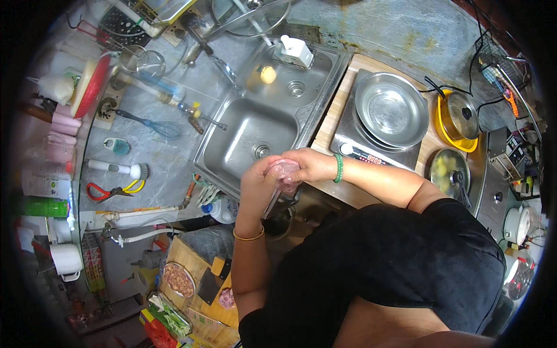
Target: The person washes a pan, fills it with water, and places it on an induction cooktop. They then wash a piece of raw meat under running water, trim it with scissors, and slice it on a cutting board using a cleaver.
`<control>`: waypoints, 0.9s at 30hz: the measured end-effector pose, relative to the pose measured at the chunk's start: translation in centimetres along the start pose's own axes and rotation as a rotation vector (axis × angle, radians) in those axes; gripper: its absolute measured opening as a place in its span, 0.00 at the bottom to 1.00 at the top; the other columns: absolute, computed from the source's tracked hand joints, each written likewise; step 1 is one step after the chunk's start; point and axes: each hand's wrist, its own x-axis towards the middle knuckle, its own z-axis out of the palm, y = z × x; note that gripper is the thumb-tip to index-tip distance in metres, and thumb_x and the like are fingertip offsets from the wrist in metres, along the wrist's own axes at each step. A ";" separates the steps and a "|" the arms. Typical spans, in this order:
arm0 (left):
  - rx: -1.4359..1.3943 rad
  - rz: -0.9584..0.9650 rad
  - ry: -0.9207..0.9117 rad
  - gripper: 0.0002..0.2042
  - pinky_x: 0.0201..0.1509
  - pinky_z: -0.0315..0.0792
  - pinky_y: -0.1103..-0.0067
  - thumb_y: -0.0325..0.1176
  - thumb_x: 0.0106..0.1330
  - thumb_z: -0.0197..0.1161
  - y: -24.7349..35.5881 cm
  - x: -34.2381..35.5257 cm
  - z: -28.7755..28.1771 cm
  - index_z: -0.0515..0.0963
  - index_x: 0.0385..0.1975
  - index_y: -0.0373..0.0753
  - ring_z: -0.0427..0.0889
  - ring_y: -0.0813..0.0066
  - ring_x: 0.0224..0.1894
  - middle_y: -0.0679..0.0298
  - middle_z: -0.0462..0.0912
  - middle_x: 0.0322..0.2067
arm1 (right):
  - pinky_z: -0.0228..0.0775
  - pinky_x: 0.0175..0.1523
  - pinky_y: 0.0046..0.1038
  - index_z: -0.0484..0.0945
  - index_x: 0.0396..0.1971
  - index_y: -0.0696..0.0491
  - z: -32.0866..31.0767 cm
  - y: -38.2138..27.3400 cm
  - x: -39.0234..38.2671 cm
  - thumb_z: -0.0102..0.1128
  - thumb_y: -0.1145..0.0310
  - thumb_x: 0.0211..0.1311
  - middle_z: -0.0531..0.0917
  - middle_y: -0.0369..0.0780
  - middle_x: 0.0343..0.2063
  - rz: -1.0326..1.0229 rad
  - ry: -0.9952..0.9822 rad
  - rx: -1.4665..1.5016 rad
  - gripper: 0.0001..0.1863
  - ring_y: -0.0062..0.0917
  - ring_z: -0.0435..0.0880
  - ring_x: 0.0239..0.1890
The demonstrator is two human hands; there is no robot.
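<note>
Between both hands is a soft, pale pink, shiny piece that looks like raw meat [285, 169], held over the near rim of the steel double sink [223, 148]. My left hand [258, 178] closes round its left side, partly hiding it. From the right, my right hand [313, 165] grips it, thumb and fingers pressed on it. The larger basin, with its drain [261, 150], lies just beyond my hands. In the smaller basin farther off sits a round, pale yellow piece [268, 75].
Right of the sink, a wide metal pan [391, 109] rests on an induction cooker [346, 148]. A yellow basin [444, 130] and a lidded pan [440, 168] stand beyond it. At lower left, a cleaver [208, 286] lies on a wooden board near a plate of diced meat [178, 279].
</note>
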 end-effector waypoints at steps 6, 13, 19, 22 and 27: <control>0.463 0.337 0.356 0.14 0.36 0.69 0.78 0.22 0.54 0.65 0.2 -1.5 -0.4 0.81 0.42 0.39 0.74 0.68 0.34 0.63 0.75 0.31 | 0.72 0.37 0.32 0.76 0.35 0.58 1.9 -3.9 0.7 0.68 0.61 0.53 0.81 0.47 0.26 0.016 0.166 -0.183 0.17 0.36 0.81 0.31; 0.871 0.713 0.512 0.15 0.31 0.66 0.76 0.21 0.51 0.66 0.2 -3.5 -1.7 0.81 0.41 0.39 0.73 0.68 0.29 0.64 0.76 0.31 | 0.71 0.33 0.22 0.77 0.33 0.57 3.3 -5.8 0.8 0.67 0.68 0.54 0.80 0.36 0.23 0.236 0.003 0.297 0.11 0.17 0.78 0.27; 0.834 0.821 0.582 0.12 0.29 0.67 0.74 0.21 0.51 0.67 0.5 -4.9 -2.7 0.80 0.36 0.36 0.73 0.66 0.25 0.63 0.76 0.28 | 0.70 0.29 0.19 0.77 0.36 0.57 4.8 -5.5 1.2 0.65 0.71 0.57 0.78 0.31 0.23 0.192 -0.068 0.610 0.10 0.14 0.75 0.24; 0.820 0.795 0.632 0.11 0.28 0.68 0.73 0.23 0.50 0.69 0.3 -5.3 -2.8 0.79 0.34 0.37 0.74 0.64 0.25 0.62 0.75 0.28 | 0.69 0.31 0.18 0.76 0.45 0.58 5.1 -5.9 0.9 0.63 0.69 0.58 0.76 0.31 0.23 0.227 -0.112 0.640 0.15 0.13 0.74 0.24; 0.825 0.761 0.646 0.09 0.30 0.70 0.71 0.24 0.52 0.69 0.6 -5.8 -3.2 0.78 0.33 0.37 0.74 0.61 0.27 0.61 0.75 0.28 | 0.68 0.30 0.18 0.69 0.57 0.58 6.1 -6.3 0.9 0.62 0.68 0.60 0.74 0.31 0.22 0.178 -0.073 0.714 0.26 0.13 0.72 0.24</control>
